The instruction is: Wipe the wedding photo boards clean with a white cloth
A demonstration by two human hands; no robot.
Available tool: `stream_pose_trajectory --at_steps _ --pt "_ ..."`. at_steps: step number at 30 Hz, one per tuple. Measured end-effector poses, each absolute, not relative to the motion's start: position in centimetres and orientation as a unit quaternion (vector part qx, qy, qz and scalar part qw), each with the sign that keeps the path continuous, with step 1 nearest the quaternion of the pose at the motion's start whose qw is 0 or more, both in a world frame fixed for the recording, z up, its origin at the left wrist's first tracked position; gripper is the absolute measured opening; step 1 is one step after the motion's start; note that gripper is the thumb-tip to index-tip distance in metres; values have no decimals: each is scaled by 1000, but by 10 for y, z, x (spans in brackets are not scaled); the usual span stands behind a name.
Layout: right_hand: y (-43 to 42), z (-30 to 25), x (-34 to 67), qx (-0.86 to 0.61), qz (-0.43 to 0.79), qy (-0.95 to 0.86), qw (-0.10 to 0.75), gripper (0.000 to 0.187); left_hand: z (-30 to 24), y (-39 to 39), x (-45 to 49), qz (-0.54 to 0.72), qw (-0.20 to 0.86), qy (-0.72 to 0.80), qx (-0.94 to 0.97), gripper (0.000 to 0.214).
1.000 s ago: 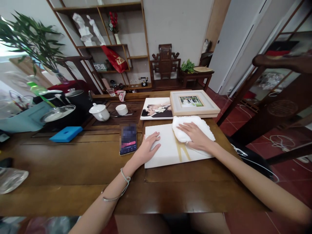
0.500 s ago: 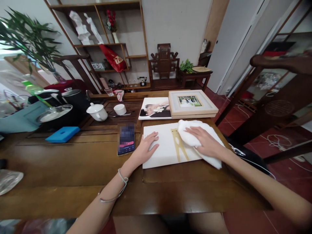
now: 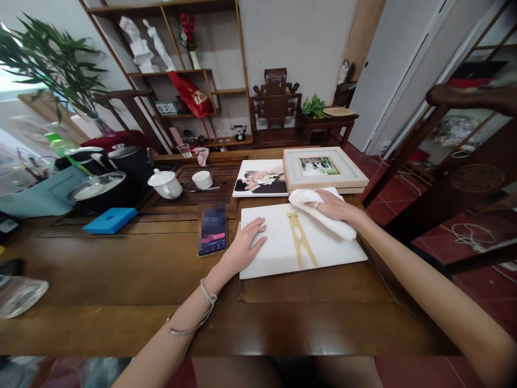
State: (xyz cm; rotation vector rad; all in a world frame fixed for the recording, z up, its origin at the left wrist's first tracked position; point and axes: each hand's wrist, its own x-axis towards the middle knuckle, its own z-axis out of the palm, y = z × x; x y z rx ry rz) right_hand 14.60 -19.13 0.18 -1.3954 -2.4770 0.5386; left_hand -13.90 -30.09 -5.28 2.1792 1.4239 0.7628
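A flat white panel (image 3: 274, 253) lies on the wooden table, bearing a long-legged, gold cat-shaped figure (image 3: 298, 237); whether it is printed or attached I cannot tell. My left hand (image 3: 247, 245) rests flat on the panel's left end, fingers spread and holding nothing. At the panel's upper right, my right hand (image 3: 333, 205) grips a white cloth (image 3: 323, 218), which lies over that corner and hides part of it. A ring shows on one right finger. Left of the panel lies a phone (image 3: 212, 230) with its screen lit.
Behind the panel are a photo panel (image 3: 260, 186) and a light wooden picture frame (image 3: 348, 170). A white lidded cup (image 3: 165, 184), a small white bowl (image 3: 202, 180), a blue block (image 3: 110, 220) and a dark pot (image 3: 97, 191) stand to the left. A wooden chair (image 3: 464, 161) is at right.
My right hand has moved away from me with the cloth, toward the panel's far right corner, uncovering its near right part. My left hand has stayed on the panel.
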Motion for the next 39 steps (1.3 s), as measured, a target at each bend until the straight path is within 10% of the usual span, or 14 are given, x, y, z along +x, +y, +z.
stream_pose_trajectory --at_steps 10,21,34,39 --pt "-209 5 149 -499 162 -842 125 43 -52 -299 -139 272 227 495 793 25" --pt "-351 -19 123 -245 75 -967 13 100 -53 -299 -138 274 227 492 794 23" --pt "-247 -4 97 -398 58 -911 89 58 -51 -300 -140 277 227 489 796 24" --pt "-309 -4 70 -332 11 -943 24 71 -51 -300 -140 273 217 481 804 20"
